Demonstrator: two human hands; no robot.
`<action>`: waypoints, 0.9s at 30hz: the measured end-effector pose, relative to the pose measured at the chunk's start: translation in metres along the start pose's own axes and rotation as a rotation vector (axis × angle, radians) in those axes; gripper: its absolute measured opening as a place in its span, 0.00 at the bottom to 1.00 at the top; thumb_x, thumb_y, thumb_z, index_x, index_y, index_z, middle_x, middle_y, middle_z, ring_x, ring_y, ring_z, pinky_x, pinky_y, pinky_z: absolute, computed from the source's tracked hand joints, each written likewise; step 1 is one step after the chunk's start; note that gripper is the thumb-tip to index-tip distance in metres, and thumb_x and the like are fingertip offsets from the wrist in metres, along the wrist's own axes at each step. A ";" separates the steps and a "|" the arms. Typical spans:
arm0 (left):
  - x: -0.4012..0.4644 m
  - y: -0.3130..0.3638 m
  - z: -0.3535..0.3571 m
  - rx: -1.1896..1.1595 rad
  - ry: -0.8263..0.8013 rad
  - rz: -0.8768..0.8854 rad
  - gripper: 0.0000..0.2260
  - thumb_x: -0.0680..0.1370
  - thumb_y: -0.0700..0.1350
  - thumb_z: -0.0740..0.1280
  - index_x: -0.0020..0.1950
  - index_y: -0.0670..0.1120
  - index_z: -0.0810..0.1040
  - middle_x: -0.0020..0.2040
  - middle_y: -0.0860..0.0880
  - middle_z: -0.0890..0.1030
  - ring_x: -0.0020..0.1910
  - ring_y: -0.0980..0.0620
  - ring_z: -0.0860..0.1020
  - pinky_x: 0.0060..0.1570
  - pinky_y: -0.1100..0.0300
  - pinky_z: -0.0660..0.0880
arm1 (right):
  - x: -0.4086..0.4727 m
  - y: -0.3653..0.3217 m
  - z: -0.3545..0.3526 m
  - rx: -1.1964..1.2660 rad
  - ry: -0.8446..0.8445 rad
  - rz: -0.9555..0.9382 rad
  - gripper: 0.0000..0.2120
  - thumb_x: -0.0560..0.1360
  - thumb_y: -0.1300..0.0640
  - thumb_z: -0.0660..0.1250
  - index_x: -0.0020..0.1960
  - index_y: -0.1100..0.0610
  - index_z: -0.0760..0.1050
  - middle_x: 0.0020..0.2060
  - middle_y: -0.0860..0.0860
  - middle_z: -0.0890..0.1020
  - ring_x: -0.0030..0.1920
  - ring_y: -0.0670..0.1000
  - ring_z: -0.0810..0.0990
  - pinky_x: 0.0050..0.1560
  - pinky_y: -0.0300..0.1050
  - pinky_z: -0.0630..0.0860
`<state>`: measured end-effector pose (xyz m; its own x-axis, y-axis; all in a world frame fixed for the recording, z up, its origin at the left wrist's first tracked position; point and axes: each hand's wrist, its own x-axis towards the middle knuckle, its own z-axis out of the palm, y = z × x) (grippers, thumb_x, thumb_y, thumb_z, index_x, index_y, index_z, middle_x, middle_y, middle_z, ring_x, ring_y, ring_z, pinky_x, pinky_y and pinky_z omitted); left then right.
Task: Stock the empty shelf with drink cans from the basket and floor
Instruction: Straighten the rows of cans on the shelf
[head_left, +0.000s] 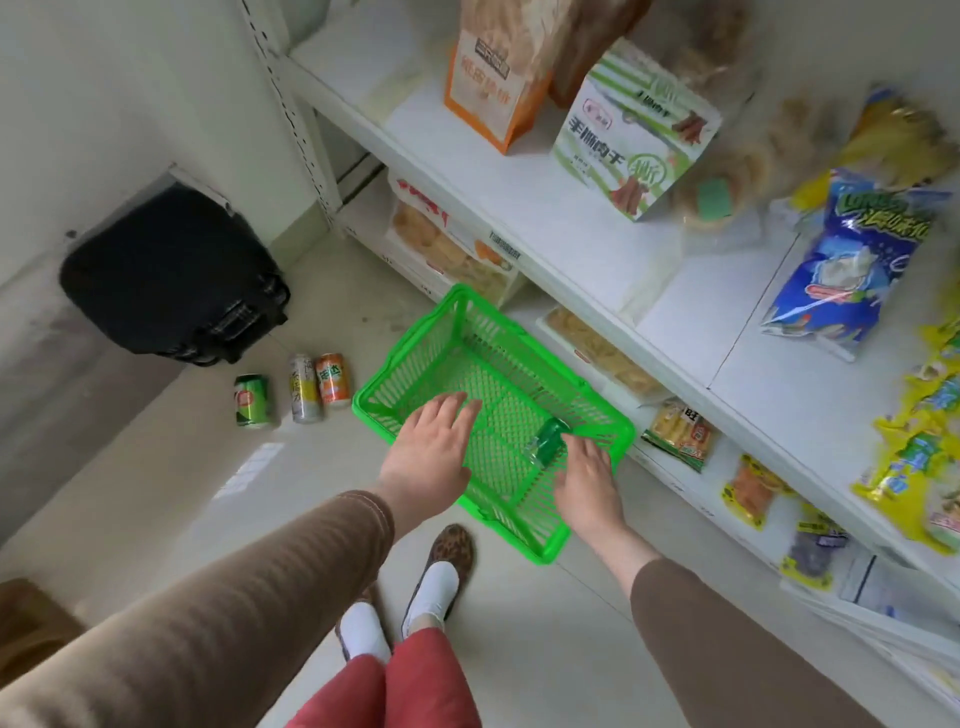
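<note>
A green plastic basket (415, 374) stands on the floor beside the shelving. One green can (548, 441) lies on its side inside it, near the right rim. My right hand (584, 467) reaches down into the basket with its fingers at the can; whether they grip it I cannot tell. My left hand (431, 447) hovers over the basket's near left edge, fingers straight and spread, holding nothing. Three cans stand on the floor left of the basket: a green one (252, 401), a silver and yellow one (304, 387) and an orange one (332, 379).
A white shelf unit (613, 291) runs along the right, stocked with snack bags and boxes on several levels. A black suitcase (171, 275) lies against the left wall. My feet (431, 587) stand just behind the basket on the pale floor.
</note>
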<state>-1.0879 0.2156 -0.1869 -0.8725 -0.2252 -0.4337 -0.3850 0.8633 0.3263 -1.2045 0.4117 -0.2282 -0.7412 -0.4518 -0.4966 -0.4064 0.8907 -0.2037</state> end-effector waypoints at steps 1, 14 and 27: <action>0.013 -0.003 0.022 0.000 -0.026 -0.002 0.38 0.75 0.49 0.67 0.79 0.47 0.49 0.78 0.45 0.55 0.76 0.44 0.54 0.74 0.51 0.54 | 0.012 0.009 0.022 -0.021 -0.040 0.018 0.25 0.76 0.68 0.63 0.73 0.62 0.68 0.65 0.60 0.75 0.67 0.61 0.71 0.70 0.51 0.63; 0.166 -0.046 0.222 0.063 -0.221 0.027 0.36 0.76 0.46 0.65 0.79 0.47 0.49 0.79 0.46 0.54 0.77 0.45 0.53 0.75 0.49 0.56 | 0.209 0.089 0.221 0.020 -0.065 0.425 0.34 0.81 0.58 0.63 0.80 0.63 0.49 0.71 0.65 0.69 0.68 0.64 0.72 0.63 0.52 0.72; 0.172 -0.070 0.209 -0.034 -0.190 -0.052 0.36 0.76 0.47 0.66 0.79 0.47 0.51 0.78 0.45 0.56 0.76 0.45 0.55 0.74 0.50 0.57 | 0.218 0.057 0.236 0.333 -0.059 0.396 0.41 0.65 0.57 0.81 0.71 0.59 0.63 0.64 0.60 0.71 0.65 0.62 0.72 0.65 0.54 0.72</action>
<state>-1.1483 0.2114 -0.4601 -0.7801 -0.1770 -0.6001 -0.4408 0.8362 0.3263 -1.2630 0.3760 -0.5471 -0.7685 -0.0823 -0.6346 0.0978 0.9650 -0.2435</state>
